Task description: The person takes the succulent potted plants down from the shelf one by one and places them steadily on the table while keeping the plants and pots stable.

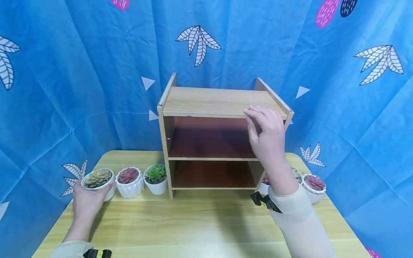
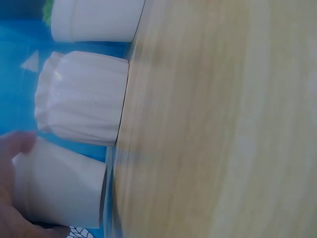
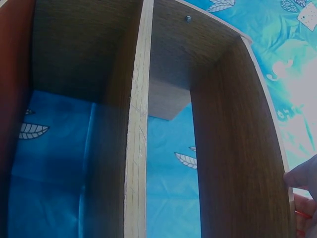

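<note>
At the left end of the table my left hand (image 1: pixel 88 197) grips a white pot (image 2: pixel 62 186) holding a pale green succulent (image 1: pixel 97 178). Its thumb and fingers lie around the pot's sides, and the base is tilted, with a narrow gap to the table edge in the left wrist view. My right hand (image 1: pixel 266 132), fingers bent, is at the front edge of the wooden shelf's top board (image 1: pixel 222 102), toward its right end. In the right wrist view its fingertips (image 3: pixel 295 177) are right at that board's edge, with no separate object showing between them.
Beside the held pot stand a ribbed white pot with a red succulent (image 1: pixel 129 184) and a white pot with a bright green one (image 1: pixel 156 184). Several potted succulents (image 1: pixel 314 186) stand right of the shelf, partly behind my right arm. A blue patterned curtain (image 1: pixel 106 71) surrounds the table.
</note>
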### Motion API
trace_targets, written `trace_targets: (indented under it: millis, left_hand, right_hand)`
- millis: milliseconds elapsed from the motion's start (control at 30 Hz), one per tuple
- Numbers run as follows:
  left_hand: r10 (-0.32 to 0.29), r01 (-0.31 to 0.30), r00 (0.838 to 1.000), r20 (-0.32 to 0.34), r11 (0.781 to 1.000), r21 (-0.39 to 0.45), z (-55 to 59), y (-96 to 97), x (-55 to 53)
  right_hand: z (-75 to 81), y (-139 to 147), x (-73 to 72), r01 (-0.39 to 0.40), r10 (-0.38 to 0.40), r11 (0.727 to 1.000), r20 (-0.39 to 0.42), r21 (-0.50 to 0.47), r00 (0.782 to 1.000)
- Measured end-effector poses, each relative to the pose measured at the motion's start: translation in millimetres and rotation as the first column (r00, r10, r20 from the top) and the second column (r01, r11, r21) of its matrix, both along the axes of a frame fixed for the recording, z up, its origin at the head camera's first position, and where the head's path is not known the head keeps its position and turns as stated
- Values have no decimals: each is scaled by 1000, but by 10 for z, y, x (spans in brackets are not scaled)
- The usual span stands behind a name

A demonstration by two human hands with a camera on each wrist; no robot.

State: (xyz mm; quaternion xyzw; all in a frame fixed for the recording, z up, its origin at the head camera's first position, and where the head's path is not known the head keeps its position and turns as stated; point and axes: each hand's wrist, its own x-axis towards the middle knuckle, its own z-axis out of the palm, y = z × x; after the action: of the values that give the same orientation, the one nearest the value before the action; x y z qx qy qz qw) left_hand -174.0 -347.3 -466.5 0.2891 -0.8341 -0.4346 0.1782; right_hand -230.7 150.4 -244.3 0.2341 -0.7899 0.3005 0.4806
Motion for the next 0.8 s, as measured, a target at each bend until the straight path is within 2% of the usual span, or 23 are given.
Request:
trace_targets:
  millis: [333,533,800]
  left_hand:
    - [-25,25,1000,17,999,20,-18,-18,-39]
    - [-73,70,995,69,996,52,-14,-18,-62]
    - [-89,82,990,108,995,64,26,-11,-53]
  right_hand:
    - [-2,-2,-4,3,-3,1000,1,0,1000]
    - [2,-2,-2,9,-9,1000,5,3,1000]
    - [4,-14,2,12,-12,1000,9,8,1000]
